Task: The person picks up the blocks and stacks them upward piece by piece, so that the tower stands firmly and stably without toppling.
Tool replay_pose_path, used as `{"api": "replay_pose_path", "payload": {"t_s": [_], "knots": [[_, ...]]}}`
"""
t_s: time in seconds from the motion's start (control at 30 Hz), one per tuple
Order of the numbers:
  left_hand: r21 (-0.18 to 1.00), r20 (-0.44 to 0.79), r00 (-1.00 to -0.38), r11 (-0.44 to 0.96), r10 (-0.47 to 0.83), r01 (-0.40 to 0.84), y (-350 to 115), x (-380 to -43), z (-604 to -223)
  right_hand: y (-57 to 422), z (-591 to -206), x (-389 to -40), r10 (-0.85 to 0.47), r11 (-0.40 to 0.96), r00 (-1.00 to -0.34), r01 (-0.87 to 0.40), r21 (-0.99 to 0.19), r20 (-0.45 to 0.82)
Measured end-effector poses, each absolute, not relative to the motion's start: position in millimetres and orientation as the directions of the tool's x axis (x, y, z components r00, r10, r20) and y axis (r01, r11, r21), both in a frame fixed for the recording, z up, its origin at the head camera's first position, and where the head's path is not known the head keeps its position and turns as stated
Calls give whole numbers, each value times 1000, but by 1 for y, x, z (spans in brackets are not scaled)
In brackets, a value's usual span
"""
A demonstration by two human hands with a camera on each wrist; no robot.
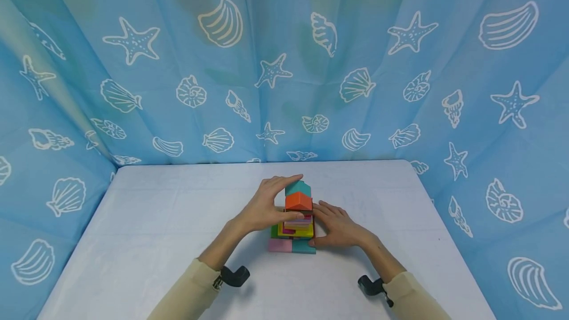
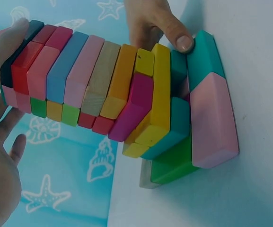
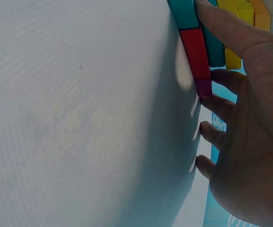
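A tall stack of coloured wooden blocks (image 1: 299, 202) rises from the table, with turquoise and orange pointed blocks uppermost in the head view. My left hand (image 1: 265, 204) holds its upper part, thumb across the front and fingers behind. Low down, my right hand (image 1: 340, 228) rests against the right side. Its thumb touches a turquoise base block (image 2: 206, 59), beside a pink base block (image 2: 214, 125). In the right wrist view, fingertips of that hand lie close to a red block (image 3: 195, 53) and a magenta block (image 3: 203, 88). The upper layers lean slightly over a yellow block (image 2: 157, 101).
A white cloth covers the table (image 1: 169, 211). Blue curtains (image 1: 275, 102) with shell and starfish prints hang behind and at both sides. Black wrist mounts (image 1: 235, 276) sit at the sleeve cuffs, close over the tabletop.
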State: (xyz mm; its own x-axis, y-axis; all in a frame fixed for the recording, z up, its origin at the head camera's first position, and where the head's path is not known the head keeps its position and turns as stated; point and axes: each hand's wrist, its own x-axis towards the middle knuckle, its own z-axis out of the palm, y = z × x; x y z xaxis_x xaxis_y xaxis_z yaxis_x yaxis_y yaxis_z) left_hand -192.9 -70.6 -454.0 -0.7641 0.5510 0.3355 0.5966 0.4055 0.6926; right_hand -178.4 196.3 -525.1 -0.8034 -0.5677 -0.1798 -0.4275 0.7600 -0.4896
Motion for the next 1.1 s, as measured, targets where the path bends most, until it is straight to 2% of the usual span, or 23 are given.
{"api": "replay_pose_path", "payload": {"t_s": [0.87,1.1], "knots": [[749,293,-779,373,554,547,-70,-194,-457,197,-526,-178,-560,766,-807,-418,-488,-187],[758,292,-766,350,572,550,-72,-194,-456,197,-525,-177,-558,769,-807,-416,-486,-191]]}}
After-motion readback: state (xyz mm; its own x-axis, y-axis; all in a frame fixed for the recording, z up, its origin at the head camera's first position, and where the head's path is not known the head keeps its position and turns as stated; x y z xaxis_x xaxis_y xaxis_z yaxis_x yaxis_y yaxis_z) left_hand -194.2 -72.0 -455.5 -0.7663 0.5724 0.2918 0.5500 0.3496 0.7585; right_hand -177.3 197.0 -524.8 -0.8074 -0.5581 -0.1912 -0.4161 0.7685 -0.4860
